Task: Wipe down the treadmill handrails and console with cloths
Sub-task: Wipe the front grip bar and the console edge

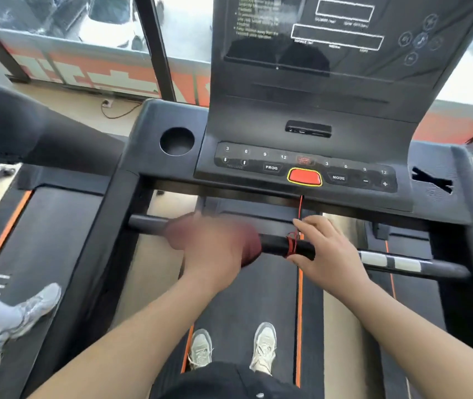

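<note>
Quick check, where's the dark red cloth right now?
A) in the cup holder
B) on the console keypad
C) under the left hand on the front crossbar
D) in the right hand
C: the left hand wraps the dark red cloth around the crossbar, while the right hand is on the same bar with no cloth.

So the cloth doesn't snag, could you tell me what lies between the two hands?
Head view: a short stretch of black handrail, with a red cord wound round it beside the right hand.
</note>
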Demonstrator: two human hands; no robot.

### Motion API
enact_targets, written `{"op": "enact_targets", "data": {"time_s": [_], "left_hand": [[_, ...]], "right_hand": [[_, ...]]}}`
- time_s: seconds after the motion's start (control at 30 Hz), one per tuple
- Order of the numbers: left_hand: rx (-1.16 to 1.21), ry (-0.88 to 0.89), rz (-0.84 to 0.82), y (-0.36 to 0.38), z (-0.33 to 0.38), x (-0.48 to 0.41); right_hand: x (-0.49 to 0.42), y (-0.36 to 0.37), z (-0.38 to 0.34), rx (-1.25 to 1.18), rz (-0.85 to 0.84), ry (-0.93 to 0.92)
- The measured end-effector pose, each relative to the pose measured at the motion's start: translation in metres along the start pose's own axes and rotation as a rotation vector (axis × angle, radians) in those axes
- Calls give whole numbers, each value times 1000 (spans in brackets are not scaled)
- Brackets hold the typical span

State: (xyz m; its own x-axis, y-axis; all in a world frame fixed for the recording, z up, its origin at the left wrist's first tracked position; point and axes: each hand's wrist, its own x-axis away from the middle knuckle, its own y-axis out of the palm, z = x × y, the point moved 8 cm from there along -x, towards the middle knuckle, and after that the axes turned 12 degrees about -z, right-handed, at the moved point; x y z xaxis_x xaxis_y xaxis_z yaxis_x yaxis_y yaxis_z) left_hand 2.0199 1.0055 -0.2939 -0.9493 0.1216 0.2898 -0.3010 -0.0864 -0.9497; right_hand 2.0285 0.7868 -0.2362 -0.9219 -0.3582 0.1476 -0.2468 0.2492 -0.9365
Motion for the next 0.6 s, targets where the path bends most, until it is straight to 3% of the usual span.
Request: {"op": "enact_targets", "data": {"time_s": [0.07,0.13,0.23,0.33,0.47,0.6], "left_hand": [[11,180,18,-1,21,1],[-18,213,3,-4,4,-5],[-74,-35,-72,-8,-44,-15],[-78,-211,-40,-11,-22,-11],[12,6,-25,3,73,-6],[-71,101,-176,4,58,-17]], "right_hand": [[1,-4,4,-16,58,-22],[-1,2,18,13,-63,43],[0,22,41,122,-339,153],[-1,24,50,75,-336,176],[-16,20,48,106,-374,172],[-24,18,51,164,-476,99]]}}
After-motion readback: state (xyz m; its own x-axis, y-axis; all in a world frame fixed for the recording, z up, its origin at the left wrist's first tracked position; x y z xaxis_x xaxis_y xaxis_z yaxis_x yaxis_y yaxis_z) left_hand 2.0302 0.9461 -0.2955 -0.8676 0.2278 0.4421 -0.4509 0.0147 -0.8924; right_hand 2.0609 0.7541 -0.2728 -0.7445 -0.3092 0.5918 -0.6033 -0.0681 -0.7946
